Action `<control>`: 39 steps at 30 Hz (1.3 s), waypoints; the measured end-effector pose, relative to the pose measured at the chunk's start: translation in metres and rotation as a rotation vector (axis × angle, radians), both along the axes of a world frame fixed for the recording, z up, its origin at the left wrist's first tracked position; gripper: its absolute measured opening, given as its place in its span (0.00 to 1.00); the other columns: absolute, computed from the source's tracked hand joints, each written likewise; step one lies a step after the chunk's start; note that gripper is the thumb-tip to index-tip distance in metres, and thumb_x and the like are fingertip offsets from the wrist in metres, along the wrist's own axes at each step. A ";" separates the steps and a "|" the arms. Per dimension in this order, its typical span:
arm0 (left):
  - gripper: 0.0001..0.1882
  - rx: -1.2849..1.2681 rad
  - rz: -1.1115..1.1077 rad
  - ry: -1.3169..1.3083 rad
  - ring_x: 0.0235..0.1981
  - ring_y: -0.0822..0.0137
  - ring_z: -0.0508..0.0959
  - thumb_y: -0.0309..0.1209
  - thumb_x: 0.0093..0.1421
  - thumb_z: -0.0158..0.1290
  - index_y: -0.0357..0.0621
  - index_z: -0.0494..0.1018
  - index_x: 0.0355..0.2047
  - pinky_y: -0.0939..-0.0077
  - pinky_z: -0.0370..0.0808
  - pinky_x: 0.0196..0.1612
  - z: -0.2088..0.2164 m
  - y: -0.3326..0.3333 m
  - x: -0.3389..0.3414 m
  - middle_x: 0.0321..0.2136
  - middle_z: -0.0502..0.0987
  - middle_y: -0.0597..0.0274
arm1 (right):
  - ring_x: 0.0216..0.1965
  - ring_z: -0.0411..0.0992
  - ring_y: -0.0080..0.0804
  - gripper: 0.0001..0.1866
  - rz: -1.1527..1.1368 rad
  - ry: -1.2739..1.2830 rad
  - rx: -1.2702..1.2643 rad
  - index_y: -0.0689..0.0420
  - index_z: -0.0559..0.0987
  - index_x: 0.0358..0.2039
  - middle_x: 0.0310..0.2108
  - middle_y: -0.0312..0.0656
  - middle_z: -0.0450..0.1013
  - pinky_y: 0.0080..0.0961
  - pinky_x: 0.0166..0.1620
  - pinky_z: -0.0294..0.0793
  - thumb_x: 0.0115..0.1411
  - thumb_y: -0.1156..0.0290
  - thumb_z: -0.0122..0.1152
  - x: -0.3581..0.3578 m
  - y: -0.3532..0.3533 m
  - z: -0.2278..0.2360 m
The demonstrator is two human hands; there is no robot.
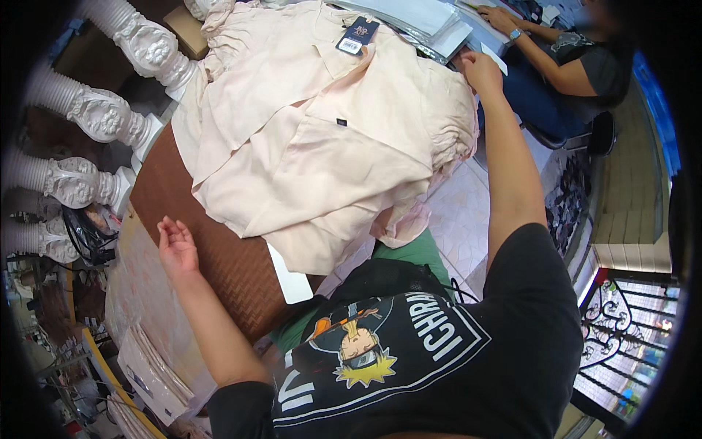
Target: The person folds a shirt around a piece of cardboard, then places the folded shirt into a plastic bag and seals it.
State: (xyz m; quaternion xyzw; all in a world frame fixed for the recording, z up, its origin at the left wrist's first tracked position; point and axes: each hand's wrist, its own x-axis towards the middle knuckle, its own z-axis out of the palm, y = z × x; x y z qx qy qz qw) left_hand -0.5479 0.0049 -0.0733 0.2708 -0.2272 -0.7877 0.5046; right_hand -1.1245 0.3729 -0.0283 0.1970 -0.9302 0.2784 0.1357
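Observation:
A pale pink blouse lies spread over the table in front of me, its lower edge hanging over the near side. A dark hang tag rests on it near the collar, and a small dark label shows at its middle. A white board sticks out from beneath the cloth. My left hand is held palm up left of the blouse, fingers apart and slightly curled, holding nothing. Stretched to the far right, my right hand has its fingers curled at the edge of the clear plastic bags; what they pinch is hidden.
The brown woven tabletop shows left of the blouse. White carved balusters line the left side. Flat packages are stacked at lower left. A co-worker sits at far right, hands over papers. A small white card is beside my right hand.

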 end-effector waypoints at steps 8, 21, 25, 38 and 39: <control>0.13 -0.707 -1.274 -0.974 0.41 0.68 0.77 0.26 0.62 0.45 0.32 0.71 0.44 0.75 0.71 0.47 0.126 0.123 -0.017 0.36 0.78 0.55 | 0.41 0.73 0.47 0.16 0.001 -0.043 0.412 0.54 0.80 0.37 0.38 0.48 0.75 0.39 0.44 0.71 0.52 0.59 0.55 -0.101 -0.022 -0.060; 0.23 -0.809 0.158 -1.529 0.37 0.66 0.78 0.42 0.53 0.57 0.39 0.74 0.43 0.73 0.72 0.42 0.000 0.044 -0.052 0.36 0.78 0.56 | 0.37 0.71 0.40 0.14 0.982 0.093 -0.208 0.56 0.77 0.35 0.34 0.44 0.72 0.31 0.43 0.68 0.46 0.68 0.66 0.300 -0.047 0.028; 0.17 -0.741 0.024 -1.557 0.30 0.65 0.79 0.42 0.52 0.56 0.42 0.78 0.34 0.72 0.73 0.37 0.021 0.034 -0.076 0.27 0.79 0.59 | 0.33 0.71 0.38 0.11 0.529 0.274 -0.163 0.55 0.79 0.31 0.28 0.41 0.72 0.29 0.42 0.67 0.46 0.66 0.66 0.271 -0.069 0.011; 0.20 -0.948 -0.449 -1.874 0.34 0.58 0.79 0.46 0.49 0.56 0.45 0.78 0.37 0.67 0.73 0.41 0.058 -0.010 -0.118 0.33 0.79 0.52 | 0.25 0.64 0.10 0.04 0.727 -0.372 -0.626 0.59 0.76 0.30 0.23 0.27 0.70 0.10 0.29 0.63 0.56 0.72 0.59 0.232 -0.060 0.053; 0.19 -0.967 -0.469 -1.853 0.33 0.59 0.79 0.45 0.49 0.56 0.45 0.78 0.35 0.67 0.73 0.40 0.064 -0.022 -0.114 0.31 0.79 0.53 | 0.26 0.64 0.09 0.04 0.758 -0.397 -0.661 0.59 0.76 0.30 0.23 0.27 0.70 0.09 0.29 0.63 0.56 0.72 0.59 0.227 -0.061 0.058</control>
